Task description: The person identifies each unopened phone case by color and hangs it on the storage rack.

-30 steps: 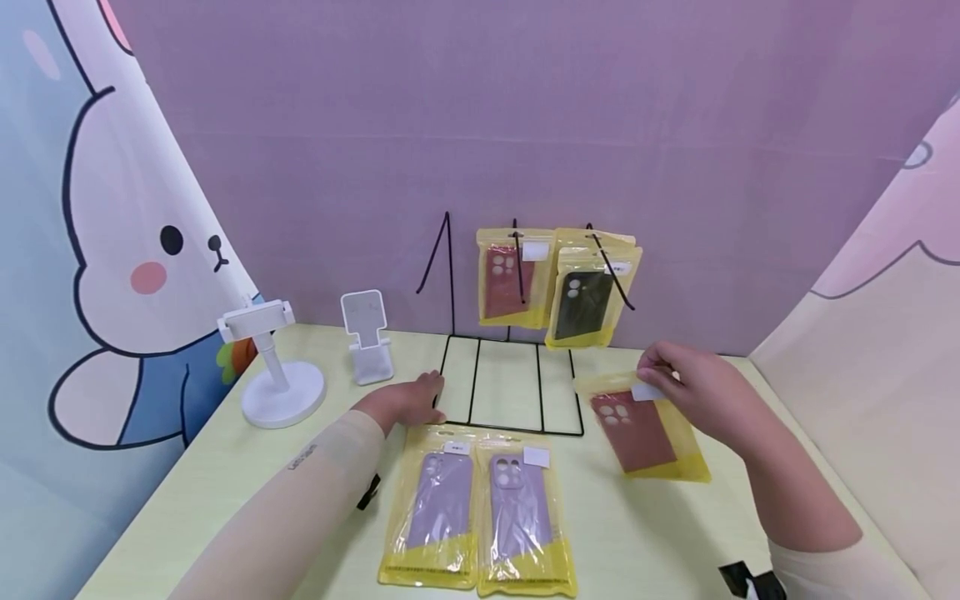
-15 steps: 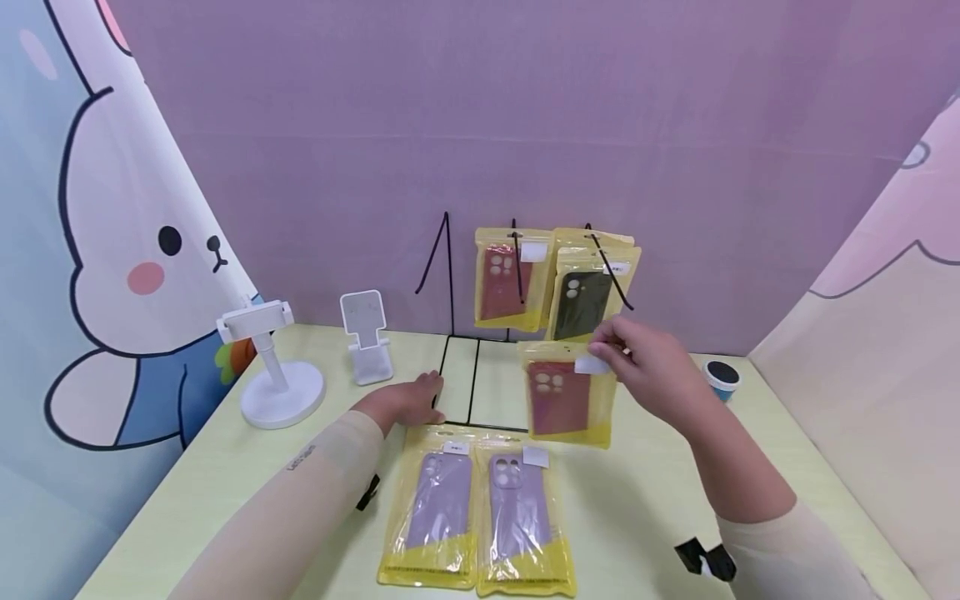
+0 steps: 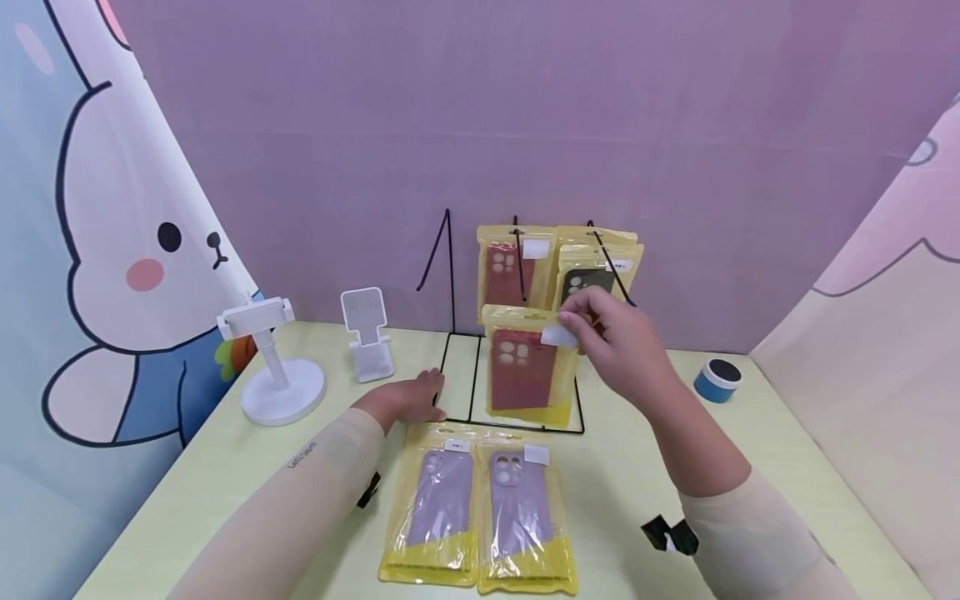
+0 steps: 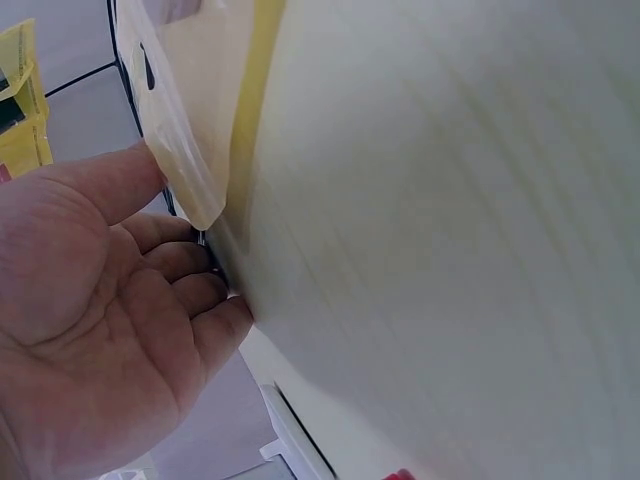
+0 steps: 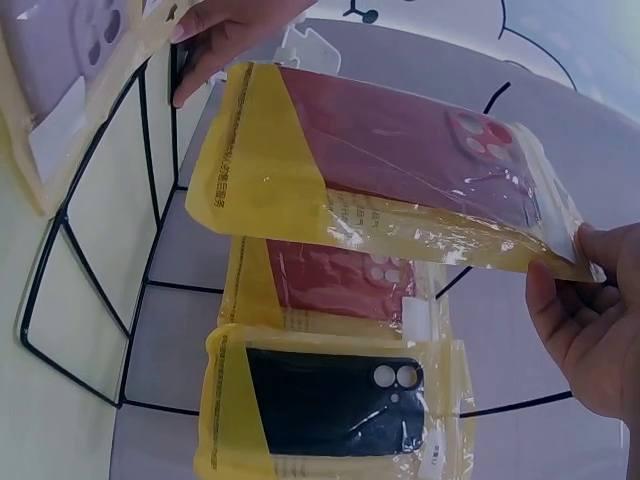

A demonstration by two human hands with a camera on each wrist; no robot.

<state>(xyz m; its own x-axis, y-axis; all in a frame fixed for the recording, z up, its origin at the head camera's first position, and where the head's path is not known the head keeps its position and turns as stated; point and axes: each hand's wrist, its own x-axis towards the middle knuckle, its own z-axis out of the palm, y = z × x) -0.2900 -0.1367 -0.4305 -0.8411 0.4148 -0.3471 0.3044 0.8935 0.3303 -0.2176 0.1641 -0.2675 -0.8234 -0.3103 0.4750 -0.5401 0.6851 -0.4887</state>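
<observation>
My right hand point(image 3: 622, 337) pinches the top right corner of a yellow-edged clear bag with a dark red phone case point(image 3: 522, 371) inside. This bag hangs upright over the base of the black wire display rack point(image 3: 471, 383), in front of the hooks. In the right wrist view the same phone case point(image 5: 410, 150) is tilted, with my thumb and fingers point(image 5: 590, 310) at its top end. My left hand point(image 3: 408, 402) holds the left side of the rack's base, thumb near the front corner. The left wrist view shows its fingers point(image 4: 185, 270) bent at the wire.
A bagged red case point(image 3: 501, 271) hangs on the middle hook, bagged cases with a black one point(image 3: 577, 279) in front on the right hook. Two bagged purple cases point(image 3: 442, 500) lie before the rack. White phone stands point(image 3: 281, 392) are left, a blue-white jar point(image 3: 717, 382) right.
My right hand has carried the bagged red phone case leftward and up, from right of the rack to before the middle hook. The jar has come into sight. My left hand stays put.
</observation>
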